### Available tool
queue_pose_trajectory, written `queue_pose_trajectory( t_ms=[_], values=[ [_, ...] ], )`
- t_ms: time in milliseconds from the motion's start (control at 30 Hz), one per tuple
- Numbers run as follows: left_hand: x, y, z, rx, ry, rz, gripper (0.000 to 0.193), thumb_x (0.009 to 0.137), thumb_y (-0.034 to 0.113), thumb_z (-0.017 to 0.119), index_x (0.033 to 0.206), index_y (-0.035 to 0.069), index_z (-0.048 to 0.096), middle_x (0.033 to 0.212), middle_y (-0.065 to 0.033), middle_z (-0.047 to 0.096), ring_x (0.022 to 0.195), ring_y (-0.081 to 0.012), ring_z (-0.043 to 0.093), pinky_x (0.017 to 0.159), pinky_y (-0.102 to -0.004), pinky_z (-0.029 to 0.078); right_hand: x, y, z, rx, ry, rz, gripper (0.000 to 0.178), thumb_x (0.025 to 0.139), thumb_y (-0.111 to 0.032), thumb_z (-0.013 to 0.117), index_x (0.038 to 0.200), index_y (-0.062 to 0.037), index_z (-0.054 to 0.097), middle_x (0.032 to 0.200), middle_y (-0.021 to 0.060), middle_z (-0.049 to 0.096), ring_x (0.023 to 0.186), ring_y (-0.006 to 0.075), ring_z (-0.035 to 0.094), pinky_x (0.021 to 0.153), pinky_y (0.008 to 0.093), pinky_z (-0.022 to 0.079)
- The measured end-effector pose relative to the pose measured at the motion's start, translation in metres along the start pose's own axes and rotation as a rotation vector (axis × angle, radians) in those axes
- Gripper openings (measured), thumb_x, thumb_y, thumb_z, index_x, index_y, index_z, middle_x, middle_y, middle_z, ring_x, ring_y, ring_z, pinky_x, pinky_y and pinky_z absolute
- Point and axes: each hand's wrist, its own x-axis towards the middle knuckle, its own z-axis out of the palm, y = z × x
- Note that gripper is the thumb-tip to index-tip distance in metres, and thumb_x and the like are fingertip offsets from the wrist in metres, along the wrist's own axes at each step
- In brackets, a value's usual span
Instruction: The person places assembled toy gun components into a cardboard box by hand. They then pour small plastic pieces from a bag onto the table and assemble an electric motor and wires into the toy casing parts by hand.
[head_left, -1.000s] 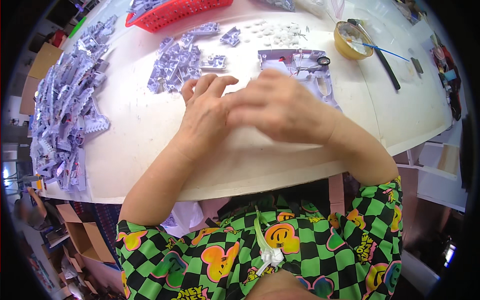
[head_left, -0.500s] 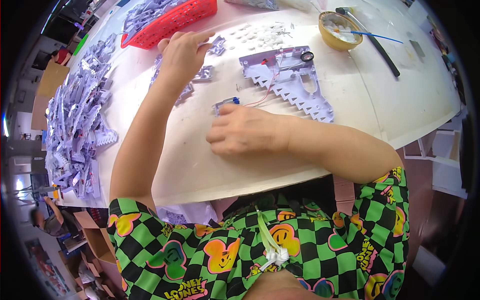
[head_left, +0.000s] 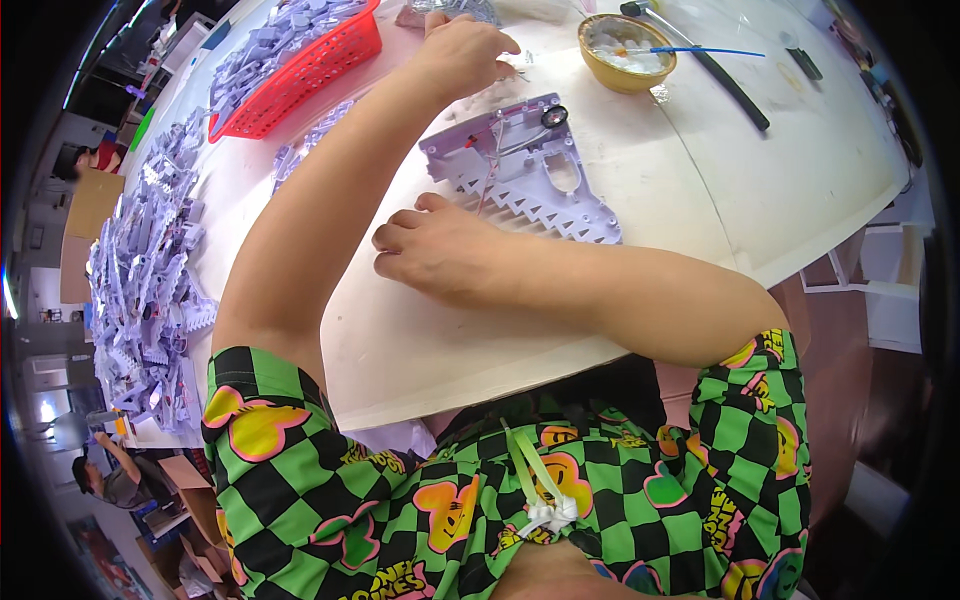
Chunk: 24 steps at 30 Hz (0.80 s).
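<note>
While the lavender toothed shell [head_left: 520, 170] lay open on the table [head_left: 690, 210], hollow side up, thin wires [head_left: 487, 190] were seen to be led from it toward the right hand [head_left: 440, 250], which was set just beside its toothed edge. The right fingers were curled downward; whether anything was gripped beneath them could not be told. The left hand [head_left: 462, 58] was held out beyond the shell, its fingers parted — nothing was seen between them — near some tiny pieces [head_left: 515, 75].

For this reach to be done well, it was judged, the shell should be left unbrushed by the left forearm [head_left: 330, 185], any tiny piece wanted should be pinched singly, and the wires should be kept slack by a quiet right hand, so that no joint was strained.

The wire ends were hidden by the right hand. Left of the shell, loose lavender parts [head_left: 325, 125] were partly blocked by the left forearm; beyond those, the red basket [head_left: 310, 88] was cut off by the upper edge. The white contents of the yellow bowl [head_left: 625, 80], beyond the shell and to its right, could not be identified.
</note>
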Motion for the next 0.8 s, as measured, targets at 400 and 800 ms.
queue_pose_trajectory(
  t_ms=[400,800],
  values=[
    [-0.003,0.002,0.008,0.164,-0.090,-0.067,0.015,0.079,0.023,0.060,0.088,0.021,0.071,0.087,-0.0009,0.067,0.089,-0.0193,0.058,0.080,-0.0414,0.029,0.003,-0.001,0.000,-0.064,0.072,0.001,0.015,0.078,-0.011,0.052,0.090,-0.0101,0.060,0.094,0.0034,0.057,0.095,0.0184,0.055,0.077,0.0354,0.043],
    [-0.007,0.005,0.010,0.101,0.081,0.072,0.015,0.080,0.019,0.060,0.089,0.022,0.071,0.090,0.0033,0.065,0.098,-0.0155,0.054,0.083,-0.0383,0.029,0.002,0.005,0.005,-0.065,0.109,-0.014,0.015,0.078,-0.011,0.051,0.089,-0.0100,0.061,0.094,0.0046,0.057,0.093,0.0196,0.056,0.075,0.0353,0.043]
  ],
)
